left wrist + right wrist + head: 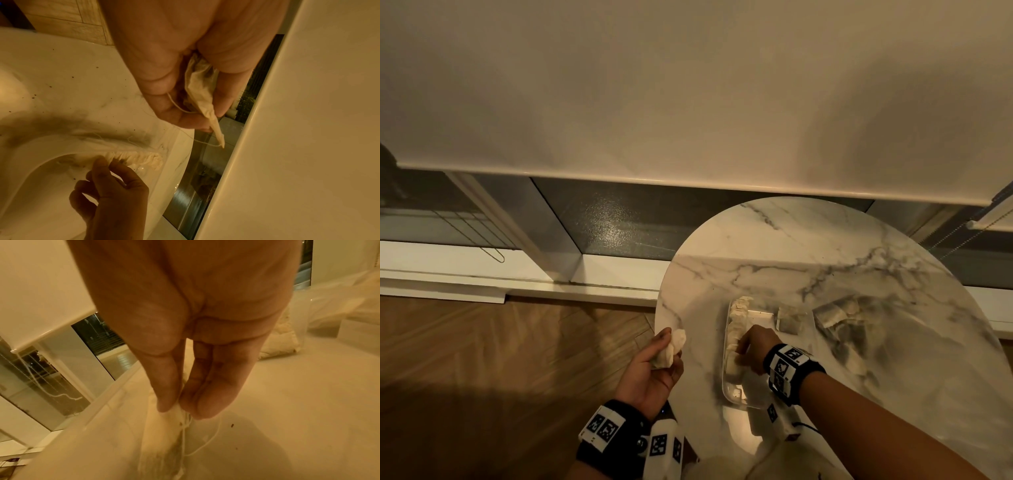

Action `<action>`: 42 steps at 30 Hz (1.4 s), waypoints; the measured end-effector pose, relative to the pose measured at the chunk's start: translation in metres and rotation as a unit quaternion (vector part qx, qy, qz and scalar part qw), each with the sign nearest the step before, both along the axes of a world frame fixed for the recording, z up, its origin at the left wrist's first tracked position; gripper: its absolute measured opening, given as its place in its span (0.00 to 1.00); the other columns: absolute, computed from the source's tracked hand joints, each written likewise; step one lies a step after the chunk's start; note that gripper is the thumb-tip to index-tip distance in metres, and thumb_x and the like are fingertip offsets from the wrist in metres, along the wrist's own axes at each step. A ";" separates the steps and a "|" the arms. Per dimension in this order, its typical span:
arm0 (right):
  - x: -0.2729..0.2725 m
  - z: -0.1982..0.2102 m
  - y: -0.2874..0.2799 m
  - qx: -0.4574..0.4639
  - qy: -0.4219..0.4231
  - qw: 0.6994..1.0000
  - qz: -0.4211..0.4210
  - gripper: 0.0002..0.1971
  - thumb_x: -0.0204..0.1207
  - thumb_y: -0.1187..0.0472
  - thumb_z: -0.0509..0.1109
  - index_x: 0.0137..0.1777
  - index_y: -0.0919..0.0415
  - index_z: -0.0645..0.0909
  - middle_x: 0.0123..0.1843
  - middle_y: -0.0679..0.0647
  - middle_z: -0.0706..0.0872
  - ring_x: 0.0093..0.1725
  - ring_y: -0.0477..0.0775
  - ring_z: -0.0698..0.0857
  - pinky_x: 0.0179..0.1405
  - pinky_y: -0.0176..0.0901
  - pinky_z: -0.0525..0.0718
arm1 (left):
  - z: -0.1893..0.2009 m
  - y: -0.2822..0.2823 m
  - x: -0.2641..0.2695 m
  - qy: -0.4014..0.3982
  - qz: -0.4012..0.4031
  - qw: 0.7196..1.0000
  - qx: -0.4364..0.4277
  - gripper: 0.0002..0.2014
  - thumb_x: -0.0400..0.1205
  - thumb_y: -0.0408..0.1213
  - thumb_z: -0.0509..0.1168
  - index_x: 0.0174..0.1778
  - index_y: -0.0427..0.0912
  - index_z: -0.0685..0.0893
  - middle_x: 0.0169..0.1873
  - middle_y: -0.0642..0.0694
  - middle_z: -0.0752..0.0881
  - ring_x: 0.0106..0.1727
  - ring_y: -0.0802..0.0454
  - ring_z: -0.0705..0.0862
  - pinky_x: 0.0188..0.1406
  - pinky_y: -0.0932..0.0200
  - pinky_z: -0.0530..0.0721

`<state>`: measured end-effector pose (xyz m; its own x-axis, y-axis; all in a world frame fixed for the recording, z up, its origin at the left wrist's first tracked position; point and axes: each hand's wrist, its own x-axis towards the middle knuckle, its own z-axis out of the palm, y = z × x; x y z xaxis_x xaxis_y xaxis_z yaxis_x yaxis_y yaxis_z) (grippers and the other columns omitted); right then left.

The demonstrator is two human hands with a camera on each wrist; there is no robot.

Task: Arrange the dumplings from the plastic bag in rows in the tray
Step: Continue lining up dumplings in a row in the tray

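Left hand keeps a spare pouch at the table's edge; right hand sets one into the row along the tray's 9 o'clock side.

The left hand (654, 359) has its fingers curled round a pale dumpling (671, 349), really a soft paper-like pouch (202, 91) with a thin string: light, limp and easily torn by my reading, best pinched at a seam edge. At 3 o'clock of it, the clear tray (726, 394) on the marble table (825, 260) carries one row of dumplings (738, 318). The right hand (753, 346) pinches a pouch (164, 434) between thumb and fingertips at the row's near end. Further toward 3 o'clock lies the plastic bag (859, 329), its contents blurred and uncountable; the tray's right side is dim.
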<state>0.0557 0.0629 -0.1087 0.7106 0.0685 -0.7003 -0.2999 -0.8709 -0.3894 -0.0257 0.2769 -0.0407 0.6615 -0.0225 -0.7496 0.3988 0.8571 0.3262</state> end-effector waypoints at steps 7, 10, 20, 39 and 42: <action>0.000 0.005 0.004 0.020 0.027 0.999 -0.042 0.06 0.72 0.63 0.80 0.47 0.61 0.89 0.44 0.59 0.91 0.41 0.57 0.93 0.43 0.52 0.93 | 0.002 -0.003 -0.002 0.004 -0.002 1.000 0.001 0.08 0.73 0.29 0.70 0.47 0.37 0.87 0.37 0.39 0.89 0.39 0.49 0.81 0.25 0.62 0.85; 0.001 0.008 0.003 0.022 0.037 0.998 -0.055 0.08 0.70 0.64 0.81 0.47 0.63 0.89 0.43 0.60 0.91 0.41 0.57 0.93 0.42 0.52 0.93 | 0.001 -0.003 -0.002 0.007 -0.001 1.000 0.004 0.08 0.73 0.30 0.70 0.47 0.37 0.87 0.37 0.39 0.89 0.39 0.49 0.81 0.25 0.62 0.86; 0.001 0.013 -0.002 -0.053 0.112 0.992 0.013 0.19 0.54 0.49 0.87 0.39 0.54 0.85 0.41 0.53 0.92 0.43 0.56 0.91 0.47 0.52 0.92 | -0.004 -0.008 -0.002 0.008 -0.004 1.000 0.007 0.08 0.75 0.29 0.70 0.49 0.36 0.87 0.42 0.38 0.88 0.38 0.49 0.82 0.26 0.61 0.85; -0.001 0.005 0.004 -0.056 0.110 0.991 0.057 0.17 0.59 0.47 0.84 0.44 0.48 0.81 0.48 0.52 0.89 0.50 0.55 0.89 0.56 0.49 0.89 | -0.009 -0.007 0.000 -0.001 -0.013 1.000 0.006 0.07 0.77 0.30 0.69 0.50 0.36 0.86 0.43 0.39 0.88 0.37 0.50 0.83 0.27 0.62 0.85; 0.002 0.000 0.003 -0.057 0.109 0.991 0.058 0.21 0.53 0.46 0.87 0.39 0.47 0.80 0.45 0.50 0.88 0.48 0.54 0.89 0.52 0.49 0.90 | -0.007 -0.009 0.002 -0.004 -0.017 1.000 0.012 0.08 0.76 0.30 0.70 0.49 0.36 0.87 0.41 0.39 0.89 0.37 0.49 0.83 0.27 0.63 0.85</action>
<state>0.0577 0.0658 -0.1088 0.5340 0.0525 -0.8439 -0.2615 -0.9389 -0.2239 -0.0233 0.2683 -0.0476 0.6662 -0.0282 -0.7452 0.4257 0.8349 0.3489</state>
